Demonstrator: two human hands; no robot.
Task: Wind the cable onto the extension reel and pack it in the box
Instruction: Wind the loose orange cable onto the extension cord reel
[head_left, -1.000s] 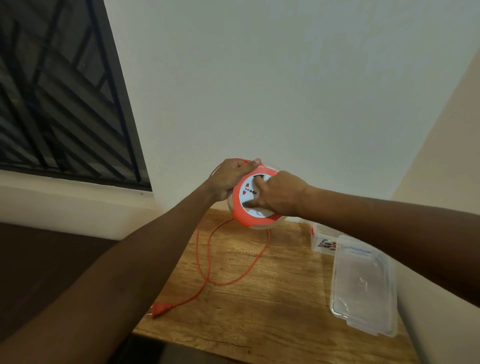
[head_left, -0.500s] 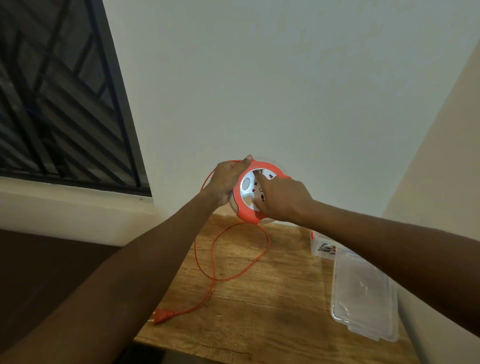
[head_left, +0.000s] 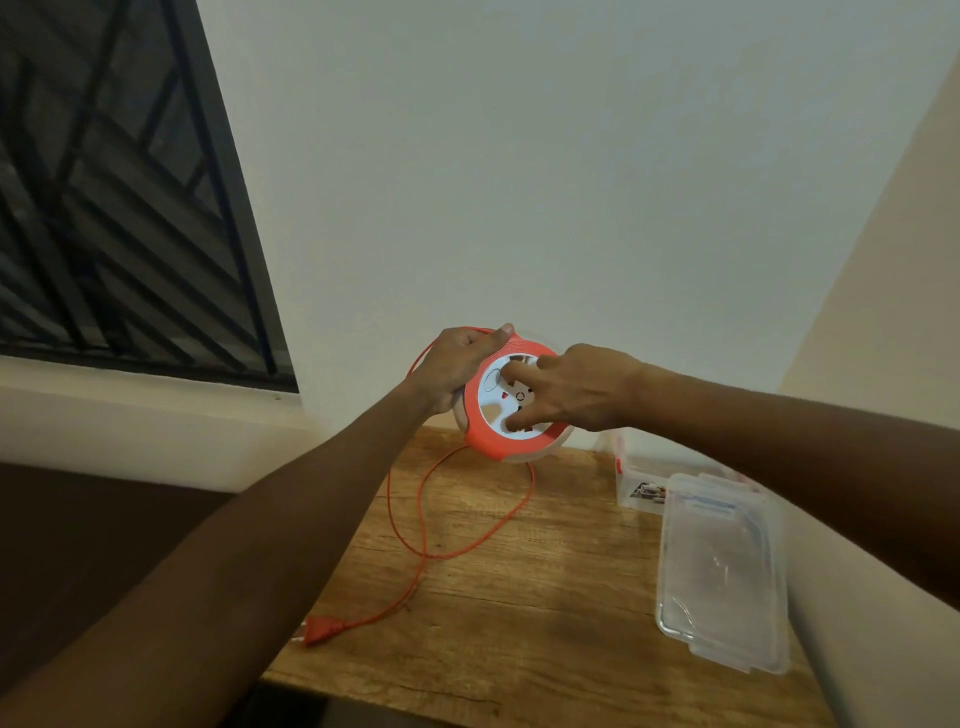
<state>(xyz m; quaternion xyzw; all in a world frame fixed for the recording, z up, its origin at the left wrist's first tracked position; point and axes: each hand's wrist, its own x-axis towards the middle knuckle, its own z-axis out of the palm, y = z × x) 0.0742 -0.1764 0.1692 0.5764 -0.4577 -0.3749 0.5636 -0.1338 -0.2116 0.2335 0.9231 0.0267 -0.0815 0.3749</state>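
Cable (head_left: 415, 525) is lying mostly unwound, looping across the counter (head_left: 545, 623) toward the plug (head_left: 319, 629) at 7 o'clock, so winding is looking barely begun. The left hand (head_left: 452, 369) is clamping the extension reel (head_left: 511, 400) by its orange rim, above the counter's far edge. The right hand (head_left: 576, 387) is pressing spread fingers into the white centre (turning it, I judge). The box (head_left: 636, 483) and its lid (head_left: 722, 577) are waiting at 3 o'clock; packing is not yet started.

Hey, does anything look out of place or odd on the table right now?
Nothing damaged or spilled. The orange cable lies in loose loops on the table, its plug right at the front edge. The box lid lies off, beside the box.
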